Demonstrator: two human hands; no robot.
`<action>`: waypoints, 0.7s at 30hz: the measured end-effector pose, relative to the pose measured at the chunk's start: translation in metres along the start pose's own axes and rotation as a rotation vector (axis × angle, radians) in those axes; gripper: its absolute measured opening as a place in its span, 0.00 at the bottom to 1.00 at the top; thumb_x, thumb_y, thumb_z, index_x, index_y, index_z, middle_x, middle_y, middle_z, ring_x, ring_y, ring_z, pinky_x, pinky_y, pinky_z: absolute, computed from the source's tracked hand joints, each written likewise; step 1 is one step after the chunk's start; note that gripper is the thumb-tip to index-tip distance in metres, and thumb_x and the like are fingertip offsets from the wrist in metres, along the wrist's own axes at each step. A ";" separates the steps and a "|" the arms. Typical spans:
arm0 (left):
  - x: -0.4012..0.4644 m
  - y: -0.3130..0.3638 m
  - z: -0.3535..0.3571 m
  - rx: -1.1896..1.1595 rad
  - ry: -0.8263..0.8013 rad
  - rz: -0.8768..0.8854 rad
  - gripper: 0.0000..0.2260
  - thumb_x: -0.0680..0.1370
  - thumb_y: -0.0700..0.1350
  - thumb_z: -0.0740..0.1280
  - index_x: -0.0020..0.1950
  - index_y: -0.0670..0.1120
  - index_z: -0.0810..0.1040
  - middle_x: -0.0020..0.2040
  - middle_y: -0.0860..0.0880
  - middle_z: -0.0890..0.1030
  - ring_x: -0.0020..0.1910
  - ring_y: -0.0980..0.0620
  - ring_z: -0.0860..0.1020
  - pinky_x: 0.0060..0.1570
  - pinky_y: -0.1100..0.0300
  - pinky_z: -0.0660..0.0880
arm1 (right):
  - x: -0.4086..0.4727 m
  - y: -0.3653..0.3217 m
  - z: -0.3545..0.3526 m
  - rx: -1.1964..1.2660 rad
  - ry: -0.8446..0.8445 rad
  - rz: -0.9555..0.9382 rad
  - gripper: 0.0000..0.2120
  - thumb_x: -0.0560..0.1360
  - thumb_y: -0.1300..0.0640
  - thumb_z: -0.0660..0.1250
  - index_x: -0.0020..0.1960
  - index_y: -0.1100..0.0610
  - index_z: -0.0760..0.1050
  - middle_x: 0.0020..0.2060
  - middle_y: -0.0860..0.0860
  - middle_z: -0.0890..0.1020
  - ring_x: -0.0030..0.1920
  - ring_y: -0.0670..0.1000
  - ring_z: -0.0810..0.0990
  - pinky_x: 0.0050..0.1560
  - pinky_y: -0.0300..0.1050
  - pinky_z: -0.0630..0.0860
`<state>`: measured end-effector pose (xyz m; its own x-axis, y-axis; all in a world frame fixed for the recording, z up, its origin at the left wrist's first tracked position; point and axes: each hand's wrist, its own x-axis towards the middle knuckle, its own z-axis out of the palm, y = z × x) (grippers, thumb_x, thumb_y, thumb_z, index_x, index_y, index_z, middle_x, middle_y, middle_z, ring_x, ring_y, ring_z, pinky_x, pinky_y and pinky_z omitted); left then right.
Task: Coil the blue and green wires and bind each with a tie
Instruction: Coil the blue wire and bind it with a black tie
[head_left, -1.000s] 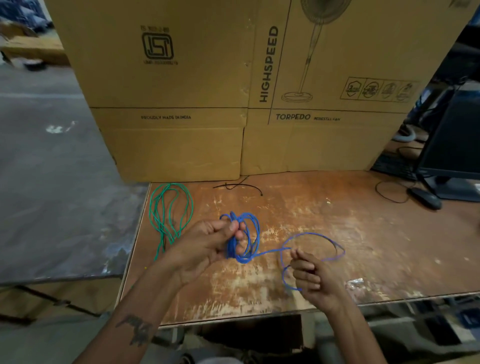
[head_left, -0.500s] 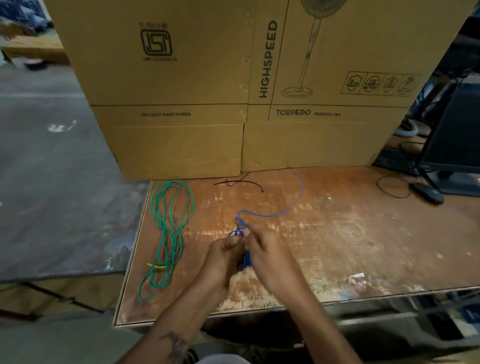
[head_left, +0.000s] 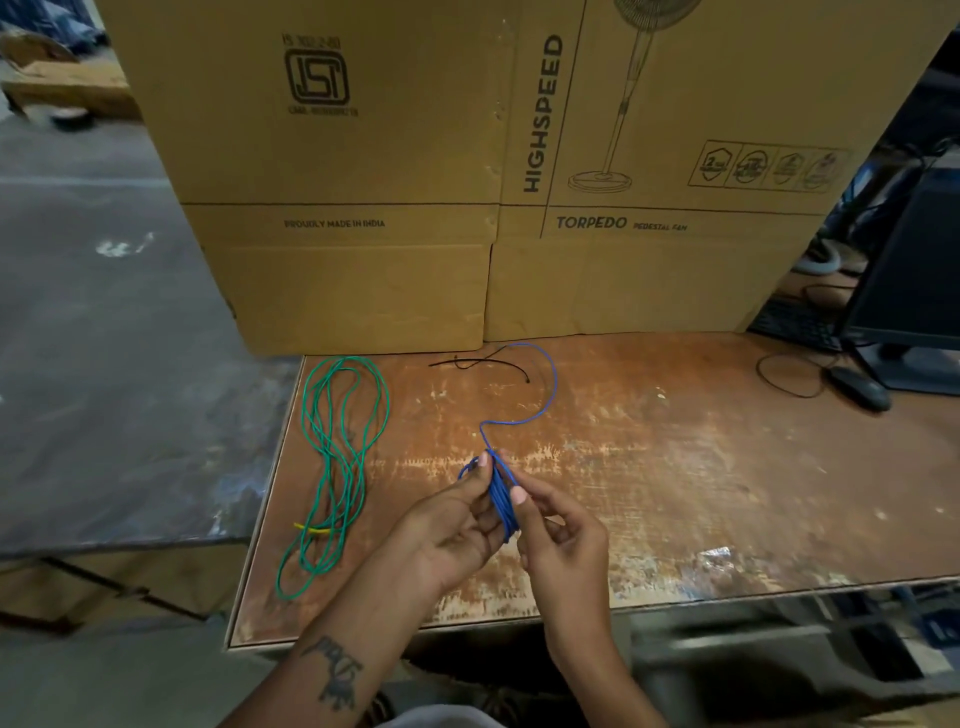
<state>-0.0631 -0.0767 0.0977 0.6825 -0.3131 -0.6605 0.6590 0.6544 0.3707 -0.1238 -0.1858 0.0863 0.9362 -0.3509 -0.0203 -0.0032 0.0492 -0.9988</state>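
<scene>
Blue wire (head_left: 503, 501): being gripped as a tight bundle between left hand (head_left: 451, 525) and right hand (head_left: 563, 535), loose tail trailing beyond the fingertips. Green wire (head_left: 340, 457): lying left of the hands on the table (head_left: 675, 467). Black tie (head_left: 480, 362): lying beyond the hands.

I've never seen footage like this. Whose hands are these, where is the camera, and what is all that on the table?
No machine here: a person wears a camera on the head, looking down at their own hands. The left hand and right hand together grip a bundle of blue wire, whose loose tail curls away toward the cardboard boxes. On the worn wooden table lie a loosely looped green wire and thin black ties. A mouse sits far right.
</scene>
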 end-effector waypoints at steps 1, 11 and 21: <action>0.000 0.001 -0.001 -0.012 -0.020 -0.005 0.10 0.75 0.44 0.72 0.54 0.42 0.84 0.49 0.43 0.87 0.48 0.47 0.85 0.56 0.49 0.81 | 0.000 -0.001 -0.003 -0.047 -0.018 -0.052 0.11 0.81 0.61 0.72 0.56 0.48 0.89 0.48 0.49 0.87 0.39 0.43 0.84 0.40 0.39 0.79; -0.004 0.008 0.003 -0.063 -0.097 -0.015 0.17 0.72 0.44 0.74 0.61 0.43 0.82 0.53 0.46 0.87 0.46 0.46 0.87 0.70 0.48 0.73 | -0.006 0.012 -0.024 -0.991 -0.119 -0.666 0.38 0.73 0.68 0.73 0.79 0.48 0.71 0.51 0.51 0.75 0.39 0.51 0.77 0.31 0.43 0.73; -0.014 0.023 0.011 0.115 -0.179 0.053 0.08 0.80 0.43 0.68 0.54 0.42 0.83 0.43 0.49 0.85 0.44 0.48 0.86 0.49 0.52 0.84 | -0.010 0.024 -0.044 -0.302 -0.319 -0.230 0.20 0.84 0.55 0.67 0.72 0.42 0.68 0.32 0.53 0.80 0.31 0.53 0.82 0.41 0.48 0.80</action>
<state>-0.0542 -0.0651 0.1229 0.7556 -0.4042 -0.5155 0.6454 0.5939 0.4803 -0.1489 -0.2222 0.0603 0.9854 -0.0150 0.1696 0.1583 -0.2856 -0.9452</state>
